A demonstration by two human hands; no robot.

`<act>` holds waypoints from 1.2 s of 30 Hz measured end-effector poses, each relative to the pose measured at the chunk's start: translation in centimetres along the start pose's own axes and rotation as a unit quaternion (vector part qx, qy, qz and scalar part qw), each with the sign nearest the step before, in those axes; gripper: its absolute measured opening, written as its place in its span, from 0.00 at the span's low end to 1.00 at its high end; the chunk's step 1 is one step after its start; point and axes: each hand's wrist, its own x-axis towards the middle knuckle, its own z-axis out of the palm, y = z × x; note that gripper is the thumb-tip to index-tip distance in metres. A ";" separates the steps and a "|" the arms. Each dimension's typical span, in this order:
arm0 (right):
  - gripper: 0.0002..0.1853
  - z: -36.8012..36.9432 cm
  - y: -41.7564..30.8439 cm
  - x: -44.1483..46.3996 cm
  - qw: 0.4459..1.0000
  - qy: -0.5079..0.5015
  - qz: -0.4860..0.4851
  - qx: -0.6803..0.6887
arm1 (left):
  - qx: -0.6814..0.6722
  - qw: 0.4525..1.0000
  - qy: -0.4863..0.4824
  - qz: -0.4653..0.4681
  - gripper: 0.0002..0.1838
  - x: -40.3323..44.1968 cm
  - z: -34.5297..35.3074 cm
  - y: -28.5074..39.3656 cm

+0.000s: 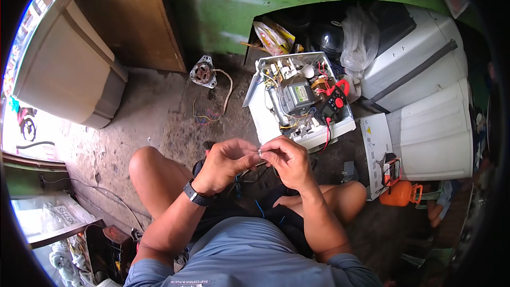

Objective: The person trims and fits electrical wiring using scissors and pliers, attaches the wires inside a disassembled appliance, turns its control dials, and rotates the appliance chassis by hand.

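Above my lap, my left hand [227, 163], with a dark watch on its wrist, and my right hand [289, 162] meet at the fingertips. Both are closed in a pinch around a tiny pale piece [260, 152], too small to name. Just beyond them lies an opened white appliance [260, 126] with its inner parts bare. Inside it sit a grey boxy component with a label [298, 96] and loose wires. A red and black clamp meter [336, 101] rests on its right side, with a red lead running down. Dark cords partly show below my hands.
A small motor [203, 72] with a pale cable lies on the concrete floor. To the right are white appliance housings [433, 138], a white printed panel [374, 143] and an orange gas canister [397, 193]. A large beige housing [69, 64] stands left. Another person's arm [440, 207] shows at far right.
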 end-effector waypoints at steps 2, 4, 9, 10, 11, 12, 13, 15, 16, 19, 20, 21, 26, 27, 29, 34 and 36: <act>0.05 0.0 0.1 -0.2 1.000 -0.008 0.001 0.009 | 0.029 1.000 -0.001 0.010 0.11 -0.3 0.1 0.3; 0.06 0.0 0.4 -0.4 1.000 -0.005 -0.008 0.011 | 0.059 0.998 -0.003 0.021 0.10 -0.5 0.1 0.3; 0.07 -0.4 -0.1 -0.6 0.999 -0.025 -0.028 -0.001 | 0.091 0.994 -0.001 0.064 0.15 -0.9 0.7 0.7; 0.07 -0.5 -0.2 -0.6 0.998 -0.031 -0.046 -0.009 | 0.089 0.994 0.001 0.064 0.15 -1.0 0.7 0.8; 0.07 -0.5 -0.2 -0.6 0.998 -0.033 -0.046 -0.009 | 0.103 0.993 -0.003 0.061 0.16 -1.1 0.8 1.0; 0.07 -0.5 0.0 -0.6 0.998 -0.030 -0.050 -0.003 | 0.116 0.992 -0.007 0.057 0.17 -1.2 0.8 1.0; 0.07 -0.5 0.1 -0.7 0.998 -0.027 -0.054 0.004 | 0.116 0.992 -0.006 0.057 0.17 -1.2 0.8 1.1; 0.07 -0.5 0.1 -0.7 0.998 -0.027 -0.057 -0.004 | 0.130 0.990 -0.007 0.054 0.16 -1.3 0.9 1.1; 0.07 -0.5 0.1 -0.7 0.998 -0.025 -0.061 -0.011 | 0.129 0.990 -0.007 0.054 0.16 -1.3 0.9 1.0; 0.07 -0.3 -0.2 -0.6 0.997 -0.019 -0.070 -0.016 | 0.085 0.993 -0.018 0.086 0.16 -1.3 0.9 0.7; 0.07 -0.3 -0.2 -0.5 0.997 -0.020 -0.070 -0.016 | 0.076 0.994 -0.014 0.083 0.14 -1.4 1.0 0.8; 0.07 -0.2 -0.3 -0.5 0.996 -0.012 -0.087 -0.029 | 0.067 0.994 -0.010 0.081 0.13 -1.4 1.0 0.8; 0.06 0.6 0.2 -0.6 0.992 0.028 -0.116 -0.034 | 0.061 0.995 0.019 0.070 0.10 -1.5 1.3 0.5; 0.06 0.8 0.1 -0.6 0.991 0.044 -0.118 -0.033 | 0.032 0.997 0.025 0.071 0.09 -1.5 1.5 0.4; 0.05 1.0 0.0 -0.7 0.990 0.058 -0.121 -0.032 | -0.001 0.998 0.030 0.055 0.09 -1.5 1.7 0.2; 0.06 1.2 0.4 -0.7 0.981 0.088 -0.154 -0.083 | -0.057 0.997 0.044 0.041 0.10 -1.3 2.0 -0.5; 0.06 1.3 0.3 -0.8 0.980 0.095 -0.152 -0.088 | -0.077 0.995 0.048 0.039 0.11 -1.2 2.2 -0.9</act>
